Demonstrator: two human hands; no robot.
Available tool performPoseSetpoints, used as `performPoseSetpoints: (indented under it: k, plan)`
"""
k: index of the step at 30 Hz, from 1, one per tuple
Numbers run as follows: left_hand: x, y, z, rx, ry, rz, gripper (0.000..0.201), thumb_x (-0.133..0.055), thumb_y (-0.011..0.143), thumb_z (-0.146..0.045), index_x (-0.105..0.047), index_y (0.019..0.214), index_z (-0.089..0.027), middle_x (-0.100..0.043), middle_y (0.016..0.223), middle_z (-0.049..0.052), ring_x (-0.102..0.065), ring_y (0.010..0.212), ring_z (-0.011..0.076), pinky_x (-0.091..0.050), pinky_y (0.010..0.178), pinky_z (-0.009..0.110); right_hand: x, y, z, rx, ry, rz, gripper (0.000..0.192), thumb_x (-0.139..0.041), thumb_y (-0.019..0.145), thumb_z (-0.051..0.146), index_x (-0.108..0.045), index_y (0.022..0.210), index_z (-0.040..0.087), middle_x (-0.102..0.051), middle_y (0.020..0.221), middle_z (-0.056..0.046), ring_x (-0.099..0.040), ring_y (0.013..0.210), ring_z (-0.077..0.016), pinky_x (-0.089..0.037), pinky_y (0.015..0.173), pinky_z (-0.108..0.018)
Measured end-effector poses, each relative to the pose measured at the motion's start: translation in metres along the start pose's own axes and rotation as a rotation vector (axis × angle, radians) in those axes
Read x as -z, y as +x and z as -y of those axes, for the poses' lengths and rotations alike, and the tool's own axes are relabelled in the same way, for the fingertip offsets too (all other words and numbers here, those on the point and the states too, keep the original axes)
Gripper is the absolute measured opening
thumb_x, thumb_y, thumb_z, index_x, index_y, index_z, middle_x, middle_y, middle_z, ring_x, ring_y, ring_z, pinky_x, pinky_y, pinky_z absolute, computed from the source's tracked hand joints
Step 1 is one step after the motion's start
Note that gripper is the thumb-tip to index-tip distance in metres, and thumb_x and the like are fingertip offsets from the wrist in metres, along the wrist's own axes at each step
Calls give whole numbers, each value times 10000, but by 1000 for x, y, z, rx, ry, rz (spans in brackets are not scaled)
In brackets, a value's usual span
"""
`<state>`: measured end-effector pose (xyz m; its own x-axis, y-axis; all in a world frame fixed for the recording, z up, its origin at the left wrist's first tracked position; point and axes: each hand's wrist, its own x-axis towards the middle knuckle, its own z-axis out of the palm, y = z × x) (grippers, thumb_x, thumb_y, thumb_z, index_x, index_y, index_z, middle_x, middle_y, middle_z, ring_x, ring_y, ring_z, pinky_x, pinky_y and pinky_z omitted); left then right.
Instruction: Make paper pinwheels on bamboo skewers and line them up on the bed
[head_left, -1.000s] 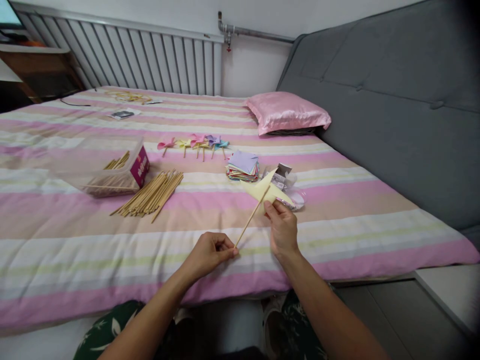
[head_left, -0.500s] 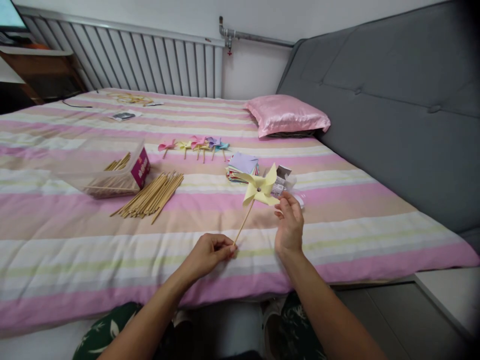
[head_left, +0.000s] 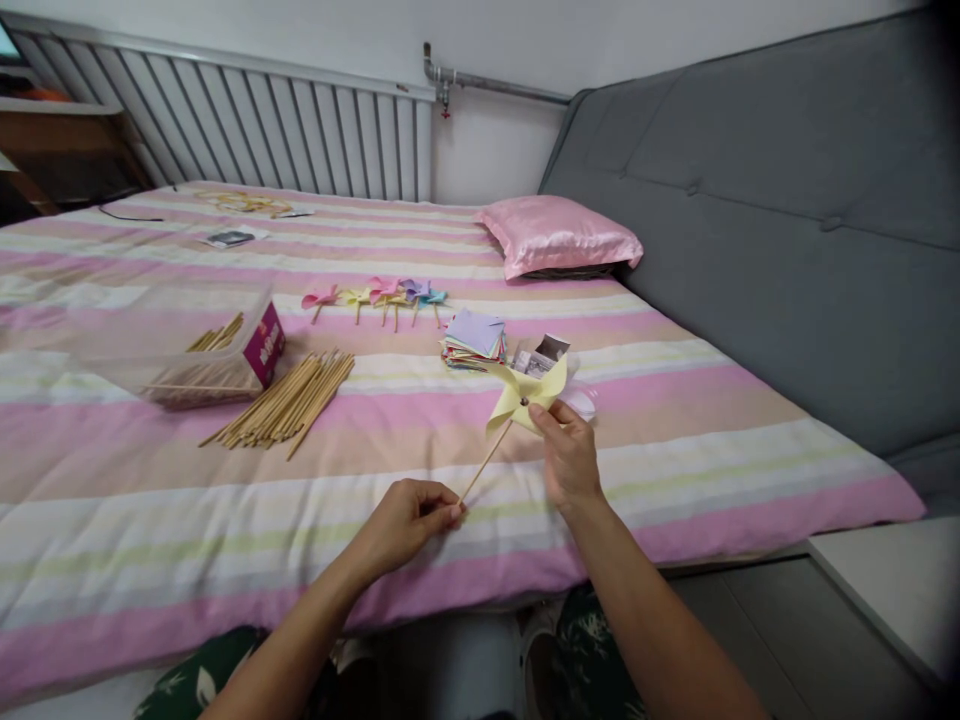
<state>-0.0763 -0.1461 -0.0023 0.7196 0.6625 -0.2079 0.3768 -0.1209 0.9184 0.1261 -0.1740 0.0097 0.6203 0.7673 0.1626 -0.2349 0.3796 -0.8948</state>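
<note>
A pale yellow paper pinwheel on a thin wooden stick is held tilted over the near part of the bed. My left hand pinches the lower end of the stick between thumb and fingers. At the pinwheel's head, my right hand grips a lower right blade, thumb on top close to the centre pin and fingers behind the paper. Just beyond lie a stack of coloured paper sheets and some small clear packets, partly hidden by the blades.
Left of my hands, a bundle of wooden sticks lies beside a clear plastic box holding more. Several finished pinwheels lie in a row farther back. A pink pillow rests near the grey headboard.
My right hand has moved from the blade's tip inward, its thumb now near the pinwheel's centre. The pinwheel has turned and dipped slightly. My left hand keeps its pinch; the view has shifted a little.
</note>
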Motion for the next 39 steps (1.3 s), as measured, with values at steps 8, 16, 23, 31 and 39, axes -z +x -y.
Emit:
performPoseSetpoints:
  k: [8,16,23,31,39]
  plan:
    - [1,-1,-1,-7,34,-6,256,-530,782,-342,-677,749,-136,-662,709,51,-569,676,162,-416,628,245,4,4,4,-67,-22,-6,198,-741,616,284,-719,789,189,-720,811,-19,-634,784,-178,-461,768,-333]
    - [0,-2,0,-13,63,-3,255,-523,788,-339,-672,739,-137,-663,712,53,-569,670,163,-406,617,241,7,5,6,-106,-51,-8,205,-757,594,288,-712,762,179,-710,748,-13,-616,714,-162,-454,702,-307]
    - [0,-1,0,-13,74,7,252,-522,790,-332,-663,727,-132,-648,694,46,-556,659,155,-399,612,234,9,6,6,-138,-32,-5,189,-773,570,274,-713,721,178,-693,716,0,-581,659,-133,-424,675,-288]
    - [-1,-1,0,-7,87,0,247,-522,784,-335,-662,717,-143,-649,689,42,-561,657,159,-394,604,232,11,7,5,-154,-36,11,186,-767,564,268,-713,718,180,-695,732,-6,-588,693,-154,-416,675,-292]
    - [-1,-1,0,-8,92,-4,248,-522,779,-336,-665,708,-147,-645,674,36,-557,641,155,-390,590,232,11,8,4,-162,-38,13,186,-766,556,273,-700,703,179,-691,721,-6,-589,680,-155,-417,661,-296]
